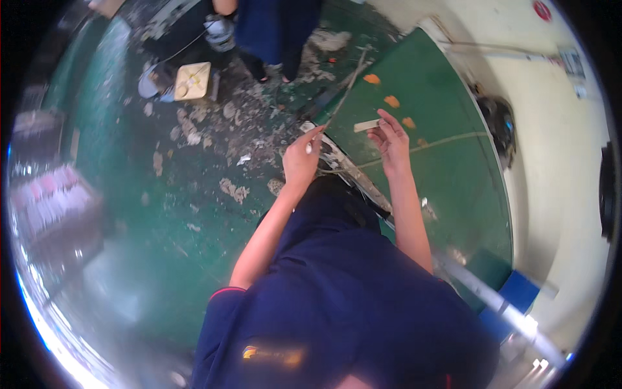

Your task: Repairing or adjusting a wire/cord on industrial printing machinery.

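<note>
My left hand (302,160) is closed, its fingers pinched together, above the near-left edge of a green panel (447,194). A small white bit shows among its fingers, too small to name. From the fingertips a long thin stick (348,89) runs away toward the far side; whether the hand grips it or it lies beyond, I cannot tell. Between the thumb and fingers of my right hand (393,142) is a short pale flat strip (367,126), held over the panel and pointing left. Several orange patches (391,102) lie on the panel just beyond that hand.
A cord (447,139) crosses the panel. Far left of it, a cream plastic canister (192,81) stands on the stained green floor (155,214). Another person (275,32) in dark clothes stands ahead. A crate of pale bundles (55,201) sits at left; a black bundle (497,129) lies by the right wall.
</note>
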A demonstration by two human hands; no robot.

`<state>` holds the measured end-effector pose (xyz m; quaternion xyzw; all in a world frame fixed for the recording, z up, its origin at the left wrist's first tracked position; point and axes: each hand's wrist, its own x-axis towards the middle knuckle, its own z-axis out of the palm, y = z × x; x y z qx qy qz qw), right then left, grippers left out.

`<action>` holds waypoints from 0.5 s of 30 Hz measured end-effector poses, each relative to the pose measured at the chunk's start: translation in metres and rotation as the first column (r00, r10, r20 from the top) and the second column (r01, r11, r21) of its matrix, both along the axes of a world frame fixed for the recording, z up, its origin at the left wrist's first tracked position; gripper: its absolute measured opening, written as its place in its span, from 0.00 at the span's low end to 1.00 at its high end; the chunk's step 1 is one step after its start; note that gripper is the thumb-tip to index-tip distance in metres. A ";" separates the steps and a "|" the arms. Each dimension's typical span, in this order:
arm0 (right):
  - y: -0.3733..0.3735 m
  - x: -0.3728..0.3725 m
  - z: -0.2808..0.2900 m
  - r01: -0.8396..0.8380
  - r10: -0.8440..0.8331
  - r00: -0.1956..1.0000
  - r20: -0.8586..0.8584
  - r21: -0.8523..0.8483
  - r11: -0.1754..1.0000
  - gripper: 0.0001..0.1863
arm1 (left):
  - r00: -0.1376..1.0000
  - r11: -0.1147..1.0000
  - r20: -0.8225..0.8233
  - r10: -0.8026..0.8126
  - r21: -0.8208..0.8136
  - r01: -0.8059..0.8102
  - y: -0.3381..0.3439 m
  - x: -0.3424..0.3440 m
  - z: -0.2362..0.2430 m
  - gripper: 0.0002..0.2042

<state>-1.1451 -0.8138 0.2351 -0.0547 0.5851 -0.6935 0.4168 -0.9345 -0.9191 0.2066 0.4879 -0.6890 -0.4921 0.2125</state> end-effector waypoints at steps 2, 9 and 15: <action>0.030 0.009 0.000 0.091 -0.092 0.993 0.069 0.018 0.996 0.23 | 0.995 0.995 0.041 -0.086 -0.048 0.087 0.003 -0.003 -0.036 0.13; 0.126 0.057 -0.040 0.239 -0.260 0.889 0.377 0.103 0.966 0.25 | 0.907 0.898 0.233 -0.350 -0.194 0.396 0.027 -0.049 -0.114 0.12; 0.114 0.062 -0.098 0.121 -0.161 0.927 0.338 0.138 0.983 0.21 | 0.900 0.873 0.270 -0.341 -0.265 0.410 0.021 -0.070 -0.147 0.10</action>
